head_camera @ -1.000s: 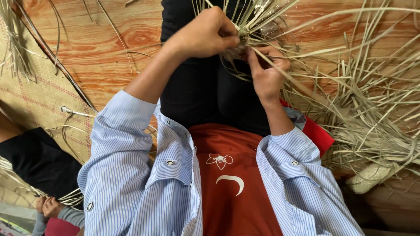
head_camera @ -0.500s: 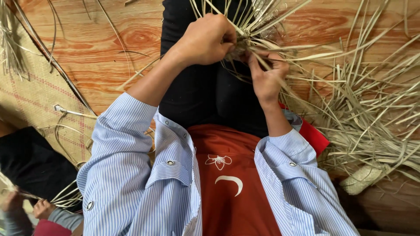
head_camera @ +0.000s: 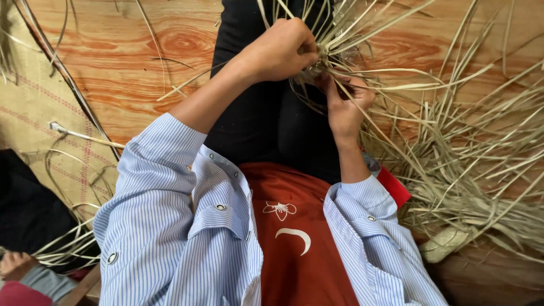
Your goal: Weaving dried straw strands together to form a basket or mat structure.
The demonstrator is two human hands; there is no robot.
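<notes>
My left hand (head_camera: 280,50) is closed in a fist around a knot of dry, pale straw strips (head_camera: 331,54) held above my black trousers (head_camera: 266,122). My right hand (head_camera: 344,105) sits just below and to the right of it, fingers pinched on the same straw strips, with long strips fanning up and to the right. Both forearms are bare, with blue striped sleeves rolled to the elbows. The point where the strips meet is partly hidden by my fingers.
A large bundle of loose straw (head_camera: 481,187) lies on the right over the wooden floor (head_camera: 141,62). A woven mat (head_camera: 39,124) covers the left. Another person's hand (head_camera: 17,263) with a few strips shows at the bottom left, beside dark cloth (head_camera: 25,209).
Both hands have stayed on the straw knot, working it; the view has shifted slightly and the other person's hand at bottom left has moved further left.
</notes>
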